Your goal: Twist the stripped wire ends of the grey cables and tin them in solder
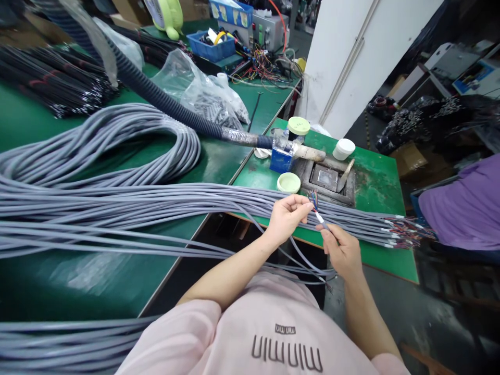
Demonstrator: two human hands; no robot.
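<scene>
In front of my chest, my right hand (341,249) grips the end of a grey cable (323,224) just below its white band. Thin coloured wires (314,199) fan out from that end, pointing up and away. My left hand (288,217) is pinched at these wires, thumb against fingers. Beneath and beyond both hands lies a long bundle of grey cables (234,195), with its coloured wire ends (410,232) at the right. Just past the hands, a square metal pot (326,178) is set in the green table (380,177).
A ribbed hose (156,91) crosses above the table to a blue block (282,160). Near it are a pale green dish (288,183), a white-lidded jar (344,149) and a flat tool (346,175). Coiled cables (175,140) lie left; a person in purple (464,203) is at right.
</scene>
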